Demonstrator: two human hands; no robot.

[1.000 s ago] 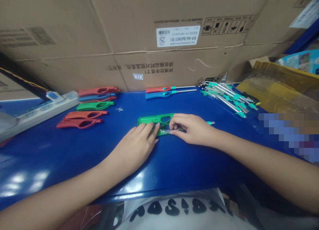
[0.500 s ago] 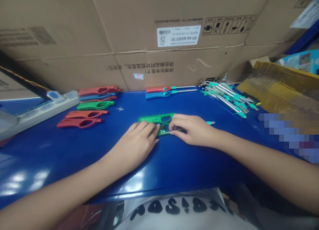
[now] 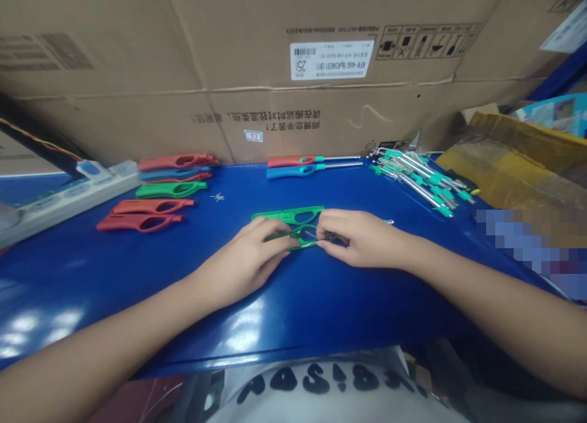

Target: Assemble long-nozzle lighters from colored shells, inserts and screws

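Note:
A green lighter shell half (image 3: 308,244) lies between my hands, with thin dark and metallic parts in it that are too small to tell apart. My left hand (image 3: 251,252) holds its left end, fingers curled and thumb along the near edge. At the right end, my right hand (image 3: 362,236) pinches with thumb and forefinger, covering much of what it holds. Just behind lies another green shell half (image 3: 287,216), flat on the table. A small silver tip (image 3: 389,222) shows beyond the right hand; the rest is hidden.
Red, blue, green and orange lighter shells (image 3: 142,222) lie at left beside a white power strip (image 3: 110,183). Tiny metal pins (image 3: 217,197) are near them. Two long lighters (image 3: 293,171) lie before a cardboard box (image 3: 257,99). Metal lighter tubes (image 3: 419,181) are piled at right.
My left hand has opened its grasp slightly and turned, its thumb now along the shell's near edge. My right hand stays pinched at nearly the same place. The view has shifted slightly.

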